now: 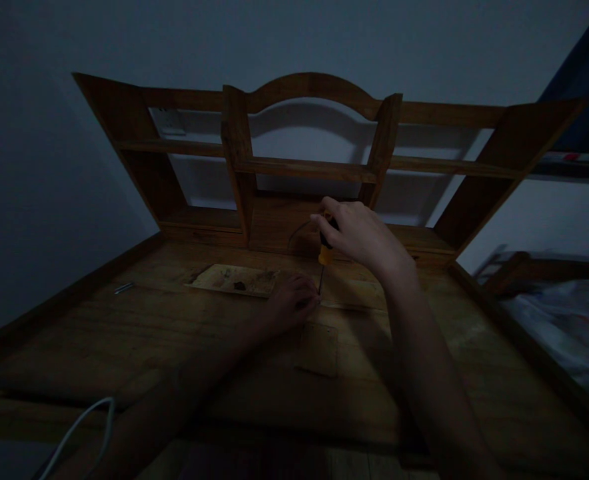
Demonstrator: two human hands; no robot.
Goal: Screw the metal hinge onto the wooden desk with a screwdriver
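A screwdriver (325, 255) with a yellow and black handle stands nearly upright in my right hand (357, 230), fingers closed round the top of its handle. Its thin shaft points down to the tips of my left hand (293, 303). The left fingers are pinched together at the shaft's tip; whatever they hold there is too small and dark to make out. Under and beside the left hand lies a long, pale wooden board (244, 280) with dark stains. Nearer to me lies a small square wooden piece (318, 349).
The wooden desk (139, 333) carries a shelf hutch (307, 170) along its back against the wall. A small metal object (123, 288) lies on the left of the desktop. A white cable (77, 427) loops at the front left. Whitish plastic or cloth (564, 327) is at the right.
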